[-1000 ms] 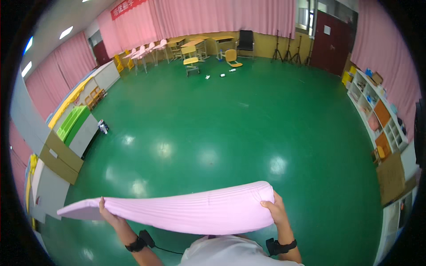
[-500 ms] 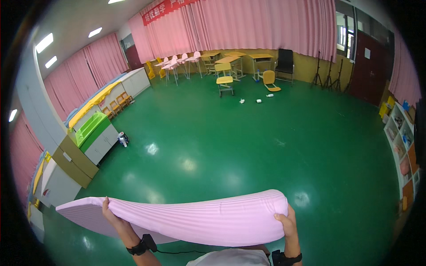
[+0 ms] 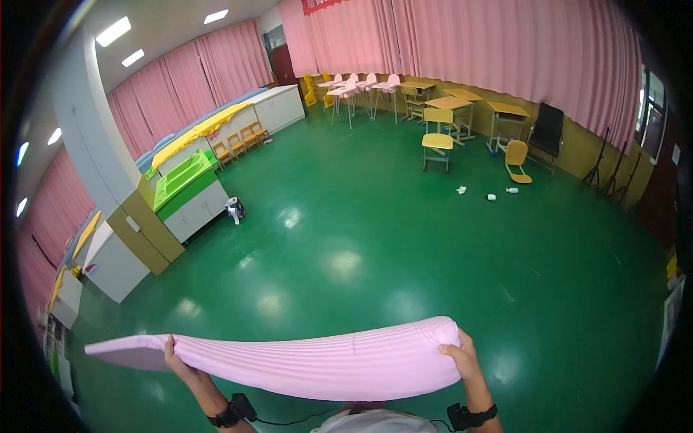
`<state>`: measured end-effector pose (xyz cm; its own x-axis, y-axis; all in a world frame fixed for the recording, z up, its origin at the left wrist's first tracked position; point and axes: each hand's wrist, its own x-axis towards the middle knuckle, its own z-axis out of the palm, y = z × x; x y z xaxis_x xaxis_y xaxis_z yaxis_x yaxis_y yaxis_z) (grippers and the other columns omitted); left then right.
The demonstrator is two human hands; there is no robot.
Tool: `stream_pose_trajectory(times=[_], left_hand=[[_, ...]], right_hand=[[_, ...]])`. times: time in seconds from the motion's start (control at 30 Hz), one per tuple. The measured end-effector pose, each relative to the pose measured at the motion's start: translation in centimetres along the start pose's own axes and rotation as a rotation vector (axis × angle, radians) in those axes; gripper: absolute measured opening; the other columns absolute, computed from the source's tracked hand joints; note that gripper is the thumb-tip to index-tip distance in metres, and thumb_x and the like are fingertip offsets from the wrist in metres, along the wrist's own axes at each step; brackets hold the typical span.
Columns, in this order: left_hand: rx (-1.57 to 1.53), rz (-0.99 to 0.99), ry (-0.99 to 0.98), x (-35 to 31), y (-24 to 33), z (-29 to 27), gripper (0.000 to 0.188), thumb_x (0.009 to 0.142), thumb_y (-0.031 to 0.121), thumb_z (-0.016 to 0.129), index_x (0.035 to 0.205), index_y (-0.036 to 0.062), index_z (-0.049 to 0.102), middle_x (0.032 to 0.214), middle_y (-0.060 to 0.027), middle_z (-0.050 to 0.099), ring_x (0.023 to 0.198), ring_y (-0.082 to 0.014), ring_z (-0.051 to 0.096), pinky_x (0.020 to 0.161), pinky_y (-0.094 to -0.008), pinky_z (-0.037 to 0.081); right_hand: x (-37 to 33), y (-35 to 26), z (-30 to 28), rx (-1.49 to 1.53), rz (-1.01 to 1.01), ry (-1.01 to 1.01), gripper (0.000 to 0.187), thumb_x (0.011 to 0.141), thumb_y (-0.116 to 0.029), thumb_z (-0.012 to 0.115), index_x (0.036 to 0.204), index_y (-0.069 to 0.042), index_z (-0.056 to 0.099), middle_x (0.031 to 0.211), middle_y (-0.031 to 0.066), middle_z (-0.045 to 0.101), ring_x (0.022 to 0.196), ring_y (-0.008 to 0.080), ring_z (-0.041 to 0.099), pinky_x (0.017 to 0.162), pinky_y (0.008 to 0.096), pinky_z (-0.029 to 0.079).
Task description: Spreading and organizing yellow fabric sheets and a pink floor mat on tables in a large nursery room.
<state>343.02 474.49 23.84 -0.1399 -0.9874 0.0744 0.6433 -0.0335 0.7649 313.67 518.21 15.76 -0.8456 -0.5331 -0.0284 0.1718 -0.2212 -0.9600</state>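
Stretched across the lower part of the head view is a long pink padded mat (image 3: 317, 364) with ribbed lines along it. It bends in the middle, and its far left end sticks out past my left hand. My left hand (image 3: 179, 361) is closed round the mat's upper edge, left of its middle. At the right end, my right hand (image 3: 462, 353) grips the rounded edge, thumb on the near face. Both hands hold it up in front of my body, above the green floor. Parts of the fingers are hidden behind the mat.
A green-topped sink cabinet (image 3: 184, 189) and a pillar (image 3: 108, 144) stand at left. Farther back are pink high chairs (image 3: 349, 88), desks (image 3: 451, 102), a yellow chair (image 3: 437, 137) and a black chair (image 3: 547, 130). Small white items (image 3: 491, 197) lie on the green floor (image 3: 375, 238).
My view has turned left, so the room has shifted rightward in the picture. The mat stays in both hands, and less of its left underside shows.
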Motion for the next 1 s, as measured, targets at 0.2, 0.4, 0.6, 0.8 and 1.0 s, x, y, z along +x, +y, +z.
stream_pose_trajectory(times=[0.2,0.4,0.6,0.8,1.0], left_hand=[[0.085,0.028,0.105,12.8,-8.8,7.0,0.026,0.087,0.022,0.048,0.098,-0.0005,0.053,0.092,-0.0114,0.058,0.083,-0.0217,0.059,0.075,-0.0342,0.047],[0.021,-0.017,-0.023,23.6,-15.9,18.0,0.030,0.088,0.023,0.045,0.102,-0.0026,0.053,0.097,-0.0136,0.059,0.086,-0.0232,0.059,0.077,-0.0346,0.047],[0.093,0.026,-0.034,36.6,-25.8,25.3,0.032,0.087,0.023,0.045,0.104,-0.0035,0.052,0.099,-0.0145,0.058,0.088,-0.0242,0.059,0.080,-0.0354,0.047],[0.160,0.118,0.188,46.8,-33.6,34.7,0.032,0.086,0.023,0.046,0.104,-0.0027,0.052,0.100,-0.0138,0.058,0.091,-0.0256,0.059,0.082,-0.0347,0.046],[0.143,0.306,0.396,54.4,-38.6,45.3,0.020,0.087,0.027,0.048,0.088,0.0068,0.049,0.081,-0.0065,0.052,0.075,-0.0197,0.055,0.067,-0.0344,0.046]], right_hand=[[19.0,0.4,2.0,0.071,-0.014,0.021,0.047,0.070,-0.008,0.058,0.114,0.006,0.051,0.103,0.0098,0.060,0.093,0.0158,0.056,0.084,0.0271,0.042],[36.3,-1.5,3.4,0.046,0.000,-0.009,0.049,0.069,-0.008,0.058,0.116,0.007,0.051,0.104,0.0105,0.060,0.093,0.0169,0.057,0.085,0.0277,0.043],[55.0,0.4,3.8,0.114,0.001,-0.008,0.047,0.070,-0.007,0.058,0.114,0.006,0.051,0.104,0.0100,0.060,0.093,0.0165,0.056,0.085,0.0278,0.043],[76.6,0.5,5.1,0.092,0.050,-0.132,0.045,0.071,-0.007,0.058,0.114,0.006,0.051,0.103,0.0097,0.060,0.093,0.0165,0.056,0.085,0.0275,0.043],[99.0,-2.4,9.6,0.013,0.051,-0.301,0.039,0.072,-0.007,0.058,0.109,0.004,0.054,0.099,0.0082,0.061,0.090,0.0148,0.056,0.082,0.0267,0.043]])
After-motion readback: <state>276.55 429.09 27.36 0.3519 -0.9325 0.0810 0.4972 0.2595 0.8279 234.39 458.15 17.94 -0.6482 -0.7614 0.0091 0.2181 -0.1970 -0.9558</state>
